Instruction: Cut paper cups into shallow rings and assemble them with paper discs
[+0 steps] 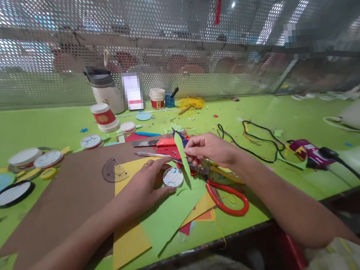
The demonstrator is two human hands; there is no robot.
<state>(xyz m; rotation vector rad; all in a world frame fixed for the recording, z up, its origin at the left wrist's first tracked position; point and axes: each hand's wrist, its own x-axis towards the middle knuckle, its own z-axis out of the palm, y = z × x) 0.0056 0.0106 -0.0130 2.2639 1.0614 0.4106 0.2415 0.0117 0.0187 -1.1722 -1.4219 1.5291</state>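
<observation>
My right hand (204,149) pinches a narrow strip of light green paper (182,155), which hangs nearly upright above the table. To its left, my left hand (148,181) has thumb and fingers closed round the edge of a small round white lid (173,177) with blue marks. Green paper (170,214) lies under and in front of the lid, partly over yellow paper (131,247). Red-handled scissors (228,198) rest just below my right wrist. Behind the hands are a red utility knife (167,142) and a silver pen (152,154).
Brown cardboard (75,193) with a clear protractor (111,170) covers the left. Paper cups (104,116), a white jug (104,91) and yellow shredded paper (192,103) stand behind. A black cord (246,142) and purple power strip (310,154) lie right. Perforated metal screen (172,40) rises behind.
</observation>
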